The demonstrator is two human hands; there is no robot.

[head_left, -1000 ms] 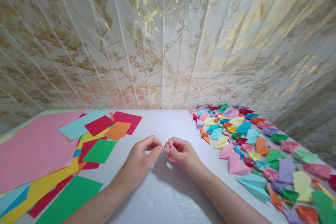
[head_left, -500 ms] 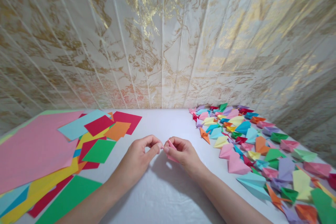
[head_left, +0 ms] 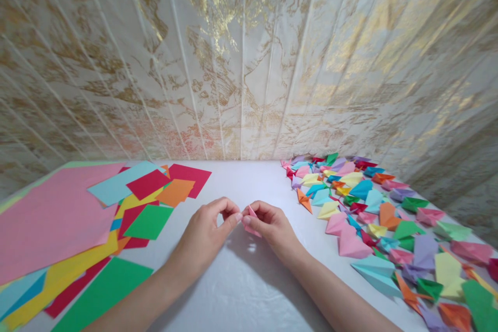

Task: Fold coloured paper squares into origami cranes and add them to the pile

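Between my hands, above the middle of the white table (head_left: 245, 280), is a small folded piece of pink paper (head_left: 252, 213). My right hand (head_left: 272, 223) pinches it between thumb and fingers, with a pointed end sticking up past the fingertips. My left hand (head_left: 216, 220) is closed in a pinch at the paper's left tip, its thumb and forefinger meeting the right fingertips. Most of the folded shape is hidden behind the right fingers.
Flat coloured sheets lie at the left, among them a large pink sheet (head_left: 58, 218), a green square (head_left: 150, 221) and an orange square (head_left: 177, 193). Many folded paper pieces (head_left: 350, 244) cover the right side. A gold-patterned curtain (head_left: 241, 62) hangs behind the table.
Both hands stay almost in place, pinching the pink paper. The paper has turned slightly in the right fingers, and the view has shifted a little.
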